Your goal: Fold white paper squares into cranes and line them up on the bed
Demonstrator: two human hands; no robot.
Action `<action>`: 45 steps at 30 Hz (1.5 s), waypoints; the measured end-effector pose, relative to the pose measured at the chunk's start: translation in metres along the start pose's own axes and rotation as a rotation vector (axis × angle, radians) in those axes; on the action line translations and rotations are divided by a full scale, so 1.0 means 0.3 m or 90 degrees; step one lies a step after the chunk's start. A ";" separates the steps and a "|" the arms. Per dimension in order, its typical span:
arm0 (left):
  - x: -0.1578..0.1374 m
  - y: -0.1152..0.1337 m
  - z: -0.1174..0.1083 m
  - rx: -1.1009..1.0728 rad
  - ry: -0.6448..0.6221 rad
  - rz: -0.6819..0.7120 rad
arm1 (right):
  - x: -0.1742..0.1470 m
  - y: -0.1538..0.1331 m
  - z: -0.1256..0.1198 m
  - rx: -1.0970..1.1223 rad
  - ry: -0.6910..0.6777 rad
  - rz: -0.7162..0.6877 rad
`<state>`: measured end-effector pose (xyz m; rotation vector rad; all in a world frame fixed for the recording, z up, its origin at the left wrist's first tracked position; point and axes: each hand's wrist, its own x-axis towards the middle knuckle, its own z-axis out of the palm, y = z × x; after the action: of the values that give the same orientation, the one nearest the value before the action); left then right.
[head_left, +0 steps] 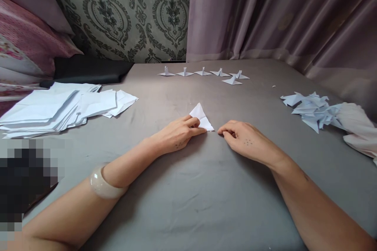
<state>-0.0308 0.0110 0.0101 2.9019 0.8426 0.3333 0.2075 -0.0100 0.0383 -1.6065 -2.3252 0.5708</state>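
My left hand [181, 131] is closed over the white paper triangle [203, 115], which lies on the bed-like surface straight in front of me; the fingers bend across its left side and the thumb lies along the lower edge, I judge to keep the small folded piece from sliding or springing open. My right hand [243, 139] rests just beside the paper's lower right corner, apart from it, fingers curled in against the thumb; I see nothing in it, though its inside is hidden. Having it so close probably keeps that corner within easy reach. The stack of white sheets [41, 106] lies to my left, loosely layered, and the heap of folded papers [313, 108] to my right, next to a pale cloth [359, 129]; setting them out at the sides seems to leave me working room in the middle. Beyond, five winged paper figures [185, 72] stand in a row with a sixth [232, 81] in front of its right end, likely put there out of my arms' way. The grey cover [188, 204] runs smooth with slight creases, a folded black item [91, 70] lies at its far left, and behind rise damask-patterned wallpaper [141, 11] and a mauve curtain [250, 11] hanging in deep folds.
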 end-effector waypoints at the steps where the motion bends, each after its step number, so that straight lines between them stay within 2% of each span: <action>1: 0.002 0.000 0.001 0.004 0.000 -0.001 | 0.003 0.000 0.003 0.003 0.007 0.006; 10: 0.015 0.012 0.006 0.052 -0.018 -0.019 | 0.035 -0.011 0.058 0.058 0.050 0.083; 19: -0.008 0.006 0.029 0.036 0.060 -0.041 | 0.072 -0.025 0.129 0.188 0.119 0.116; 21: -0.009 0.003 0.030 0.042 0.117 -0.059 | 0.077 -0.026 0.134 0.200 0.132 0.084; 23: -0.012 0.003 0.027 0.075 0.239 -0.125 | 0.076 -0.029 0.135 0.174 0.180 0.015; 25: -0.018 0.006 0.020 0.125 0.358 -0.203 | 0.072 -0.032 0.131 0.089 0.245 -0.084; 27: -0.026 0.009 0.012 0.167 0.400 -0.237 | 0.065 -0.036 0.124 -0.038 0.287 -0.181; 29: -0.033 0.011 0.006 0.186 0.360 -0.206 | 0.057 -0.036 0.117 -0.149 0.280 -0.248; 31: -0.036 0.012 0.004 0.178 0.285 -0.144 | 0.047 -0.033 0.112 -0.208 0.252 -0.277; 33: -0.036 0.016 0.004 0.156 0.209 -0.091 | 0.037 -0.028 0.111 -0.228 0.218 -0.271; 36: -0.030 0.026 0.004 0.119 0.146 -0.071 | 0.025 -0.023 0.114 -0.214 0.163 -0.217; 40: -0.020 0.039 0.004 0.076 0.146 -0.094 | 0.022 -0.024 0.119 -0.117 0.116 -0.131; 45: -0.004 0.047 0.019 0.067 0.188 -0.159 | 0.033 -0.038 0.129 -0.028 0.109 -0.036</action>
<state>-0.0232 -0.0017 0.0067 2.8342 1.2878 0.7227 0.1781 -0.0109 0.0088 -1.5378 -2.2623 0.3566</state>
